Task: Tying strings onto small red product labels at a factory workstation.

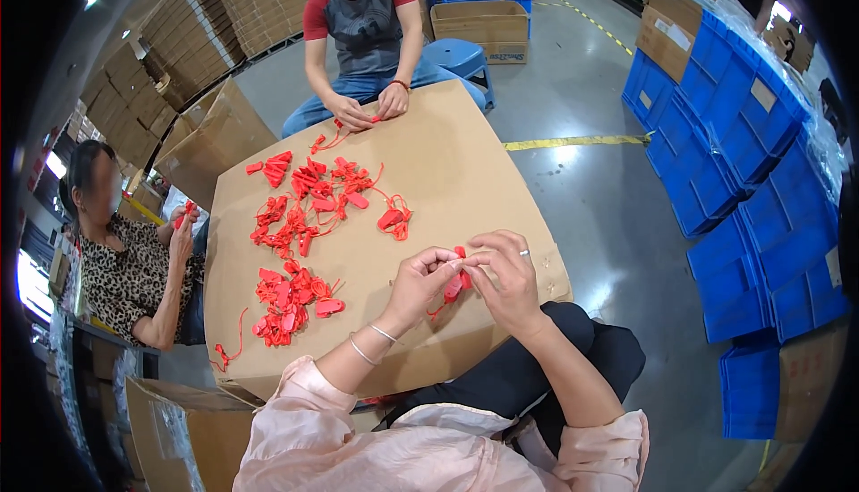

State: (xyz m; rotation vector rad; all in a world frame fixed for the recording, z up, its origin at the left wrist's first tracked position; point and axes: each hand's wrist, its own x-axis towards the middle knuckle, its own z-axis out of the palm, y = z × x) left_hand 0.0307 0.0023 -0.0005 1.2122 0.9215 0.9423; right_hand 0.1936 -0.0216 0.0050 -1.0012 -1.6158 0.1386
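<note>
Over the near right part of a cardboard-topped table (447, 170), my left hand (419, 284) and my right hand (508, 283) meet, fingertips pinched together. Between them is a small red piece with a red cord (454, 288), its cord end hanging below. Fingers cover much of it, so its exact kind is unclear. To the left of my hands lies a pile of similar red corded pieces (284, 302). Farther off spreads a second, looser pile (309, 197), with one corded cluster (394, 218) apart on its right.
Across the table a seated person (365, 36) handles a red piece; another person (134, 250) sits at the left, holding one too. Stacked blue crates (716, 161) stand at the right. A blue stool (458, 58) and an open cardboard box (483, 31) are behind the far person.
</note>
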